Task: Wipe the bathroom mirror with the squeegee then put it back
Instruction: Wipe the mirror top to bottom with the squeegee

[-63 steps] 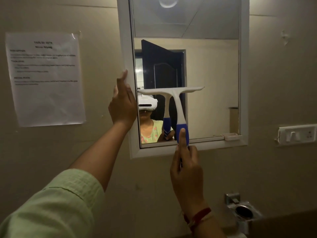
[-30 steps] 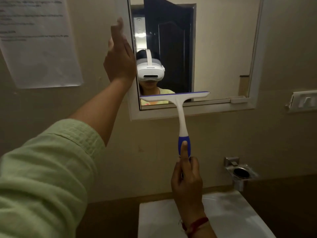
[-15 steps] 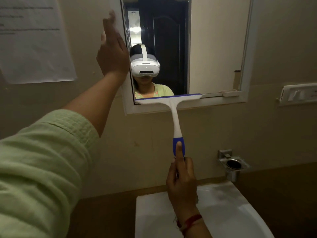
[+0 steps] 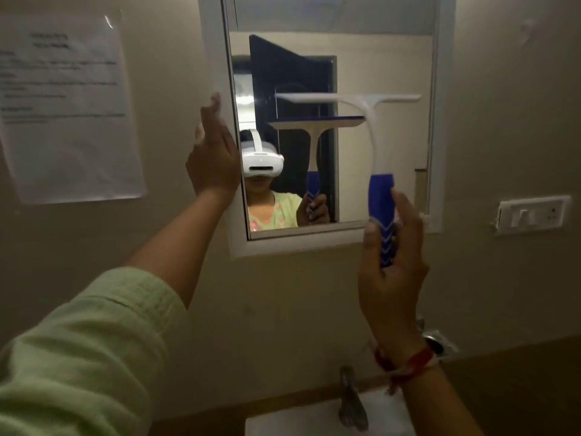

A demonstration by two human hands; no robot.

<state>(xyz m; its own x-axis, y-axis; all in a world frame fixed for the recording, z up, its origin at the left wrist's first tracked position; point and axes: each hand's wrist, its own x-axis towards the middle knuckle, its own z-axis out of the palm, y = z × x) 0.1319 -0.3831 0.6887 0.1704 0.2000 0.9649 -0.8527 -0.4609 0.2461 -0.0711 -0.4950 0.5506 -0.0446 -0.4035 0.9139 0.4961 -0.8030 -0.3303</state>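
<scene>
A white-framed mirror [image 4: 386, 61] hangs on the beige wall ahead. My right hand [image 4: 390, 272] grips the blue handle of a white squeegee [image 4: 372, 133], held upright in front of the mirror's right half. Its blade runs level about midway up the glass, and its reflection shows to the left, so the blade seems to stand off the glass. My left hand [image 4: 213, 158] rests flat, fingers up, against the mirror's left frame edge.
A printed paper sheet [image 4: 66, 108] is taped to the wall at left. A switch plate [image 4: 531, 214] sits on the wall at right. Below are a white sink [image 4: 295, 423] with a tap [image 4: 352, 401] and a metal holder [image 4: 440, 344] behind my right wrist.
The squeegee went down to the mirror's bottom edge, then came up and to the right, to the middle of the glass. My left hand stays on the frame. The camera tilted back up.
</scene>
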